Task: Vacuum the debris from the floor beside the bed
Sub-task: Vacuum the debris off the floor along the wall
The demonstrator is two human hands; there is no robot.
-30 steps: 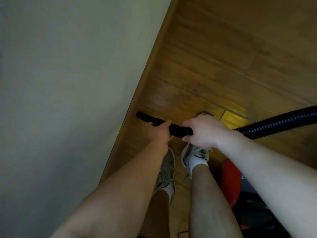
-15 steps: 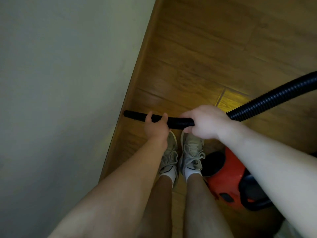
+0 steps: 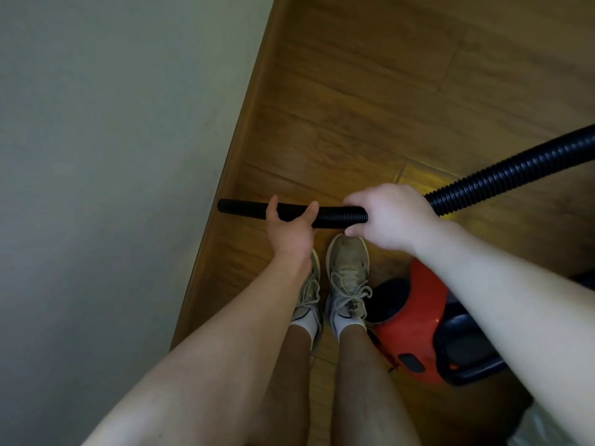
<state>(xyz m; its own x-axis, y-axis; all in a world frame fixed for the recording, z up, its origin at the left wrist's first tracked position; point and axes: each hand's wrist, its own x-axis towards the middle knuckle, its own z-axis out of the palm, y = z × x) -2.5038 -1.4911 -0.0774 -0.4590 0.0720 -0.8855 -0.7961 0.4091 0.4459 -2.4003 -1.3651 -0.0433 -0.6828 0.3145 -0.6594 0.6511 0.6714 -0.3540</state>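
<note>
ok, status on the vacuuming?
Left hand and right hand grip the vacuum hose. Hose end points left. Orange canister beside right shoe. No debris visible.

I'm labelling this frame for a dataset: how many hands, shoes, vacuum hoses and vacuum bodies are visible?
Hands: 2, the left hand and right hand, both gripping the hose
Shoes: 2, the left shoe and right shoe
Vacuum hose: 1, black
Vacuum body: 1, orange
Total: 6
</note>
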